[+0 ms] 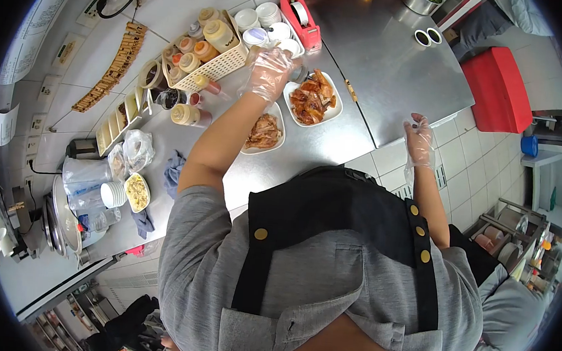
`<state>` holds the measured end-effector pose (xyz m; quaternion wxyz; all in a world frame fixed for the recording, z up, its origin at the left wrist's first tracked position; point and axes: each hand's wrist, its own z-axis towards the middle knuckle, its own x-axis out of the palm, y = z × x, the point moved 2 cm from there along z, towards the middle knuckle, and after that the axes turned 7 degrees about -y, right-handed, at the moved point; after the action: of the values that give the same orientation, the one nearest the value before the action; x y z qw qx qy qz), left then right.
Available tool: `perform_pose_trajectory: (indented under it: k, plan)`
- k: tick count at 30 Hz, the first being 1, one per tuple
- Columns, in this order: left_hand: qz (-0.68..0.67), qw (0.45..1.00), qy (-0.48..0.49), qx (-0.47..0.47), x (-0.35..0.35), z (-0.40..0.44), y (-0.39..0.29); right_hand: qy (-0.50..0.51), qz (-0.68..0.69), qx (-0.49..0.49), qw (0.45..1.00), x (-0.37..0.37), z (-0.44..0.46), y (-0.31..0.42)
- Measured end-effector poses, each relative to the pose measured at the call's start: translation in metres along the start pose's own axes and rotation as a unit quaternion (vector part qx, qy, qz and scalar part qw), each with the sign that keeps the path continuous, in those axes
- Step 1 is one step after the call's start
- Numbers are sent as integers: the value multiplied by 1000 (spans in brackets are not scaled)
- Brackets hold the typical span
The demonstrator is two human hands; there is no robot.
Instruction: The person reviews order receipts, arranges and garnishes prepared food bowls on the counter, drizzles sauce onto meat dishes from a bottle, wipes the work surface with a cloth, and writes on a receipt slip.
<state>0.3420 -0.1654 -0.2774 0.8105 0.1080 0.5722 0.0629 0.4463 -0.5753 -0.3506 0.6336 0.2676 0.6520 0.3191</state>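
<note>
My left hand [271,74], in a clear plastic glove, is closed around what looks like a clear container, partly covered by the fingers, beside the stacked white cups [267,14]. Just right of it, a white dish [337,112] holds glazed brown meat pieces [311,100]. Below that hand, a second dish [279,146] of meat [264,132] stands partly behind my forearm. Over the floor, past the counter's near edge, my right hand [419,140] is gloved too, its fingers loosely bent and apart, holding nothing.
Sauce bottles [217,35] fill a cream basket [211,69] against the wall. A red tape dispenser [308,32] stands behind the dishes. On the left are plastic bags [139,151] and a yellow food dish [138,193]. A red bin [497,89] and a person's grey sleeve [510,321] are at right.
</note>
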Motion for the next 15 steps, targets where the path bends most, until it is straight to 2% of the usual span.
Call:
perform_pose_trajectory:
  k: [5,7,11,13,15]
  plan:
    - [5,997,-11,77,-12,-14,-11,1,8,-1,1000,6,3,-10]
    - [15,991,50,121,-15,-26,-14,3,-2,-11,1000,7,3,-13]
    - [10,990,76,117,-28,-38,-6,23,5,-19,1000,14,4,-12]
    - [-6,993,94,77,-15,-38,6,24,4,-24,999,18,3,-9]
    - [-2,997,67,-22,-13,-36,15,25,3,-31,999,20,2,-4]
